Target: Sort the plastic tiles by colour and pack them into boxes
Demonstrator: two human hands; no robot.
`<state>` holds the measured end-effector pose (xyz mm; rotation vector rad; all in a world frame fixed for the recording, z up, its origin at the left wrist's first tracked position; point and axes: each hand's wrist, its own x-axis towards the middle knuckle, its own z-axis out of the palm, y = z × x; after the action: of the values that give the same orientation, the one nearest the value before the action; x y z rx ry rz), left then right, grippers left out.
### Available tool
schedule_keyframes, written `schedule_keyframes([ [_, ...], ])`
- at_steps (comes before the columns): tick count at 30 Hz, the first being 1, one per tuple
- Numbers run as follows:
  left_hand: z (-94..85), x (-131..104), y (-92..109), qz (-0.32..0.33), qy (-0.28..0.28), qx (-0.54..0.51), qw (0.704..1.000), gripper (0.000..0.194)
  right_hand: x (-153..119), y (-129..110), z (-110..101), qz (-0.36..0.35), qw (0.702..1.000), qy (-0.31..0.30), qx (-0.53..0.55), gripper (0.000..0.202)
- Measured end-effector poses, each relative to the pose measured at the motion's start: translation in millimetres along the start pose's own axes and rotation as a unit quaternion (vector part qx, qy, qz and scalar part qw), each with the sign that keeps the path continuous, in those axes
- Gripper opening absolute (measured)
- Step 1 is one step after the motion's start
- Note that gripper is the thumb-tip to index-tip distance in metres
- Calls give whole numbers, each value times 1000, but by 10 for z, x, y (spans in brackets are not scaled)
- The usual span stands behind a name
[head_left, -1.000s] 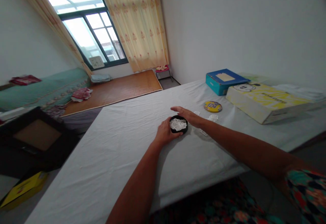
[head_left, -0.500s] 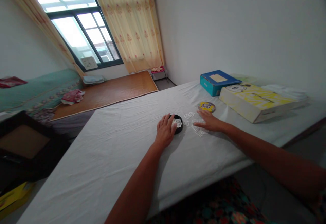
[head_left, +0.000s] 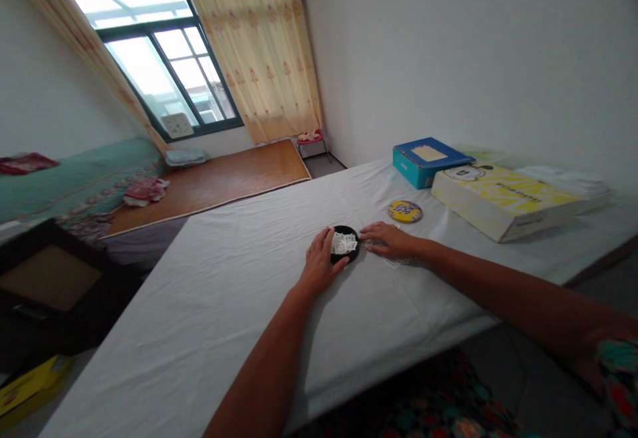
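Observation:
A round black dish (head_left: 351, 256) stands on the white-covered table, with small white pieces (head_left: 343, 243) heaped inside. My left hand (head_left: 320, 262) rests against the dish's left side, thumb and fingers apart around its rim. At the right rim, my right hand (head_left: 391, 240) lies low over the cloth with its fingertips close to the dish. More white pieces (head_left: 395, 262) lie partly hidden beneath and beside my right hand. Behind that hand is a round yellow patterned lid (head_left: 405, 211), flat on the cloth.
A blue box (head_left: 428, 159) and a yellow and white box (head_left: 498, 199) sit at the back right of the table (head_left: 209, 305), near the wall. A dark cabinet (head_left: 54, 278) stands off the table's left edge.
My right hand has moved left to the dish's rim, and the pieces between them no longer show. My left hand's fingers have shifted to the rim, so more of the dish's contents shows.

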<state>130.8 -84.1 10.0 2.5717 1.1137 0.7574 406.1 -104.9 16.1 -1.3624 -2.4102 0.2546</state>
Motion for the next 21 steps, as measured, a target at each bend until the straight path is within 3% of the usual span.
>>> schedule_keyframes([
  [2, 13, 3, -6, 0, 2, 3, 1000, 80, -109, 41, -118, -28, 998, -21, 43, 41],
  [4, 24, 9, -11, 1, 4, 5, 1000, 80, -223, 111, -236, -9, 998, -24, 56, 47],
  [8, 36, 21, -15, 6, 13, 1, 1000, 80, -397, 196, -292, 76, 996, -34, 15, 91],
  [11, 41, 23, -15, 9, 16, 2, 1000, 81, -458, 98, -157, 74, 994, -74, -14, 111],
  [13, 43, 23, -18, 11, 16, 2, 1000, 81, -472, -20, -59, 56, 996, -61, -31, 102],
  [18, 48, 24, -33, 9, 14, 3, 1000, 81, -450, -226, -1, 13, 999, 35, -31, 45],
  [21, 44, 23, -38, 9, 11, 3, 1000, 80, -437, -222, -44, -4, 999, 49, 14, 34],
])
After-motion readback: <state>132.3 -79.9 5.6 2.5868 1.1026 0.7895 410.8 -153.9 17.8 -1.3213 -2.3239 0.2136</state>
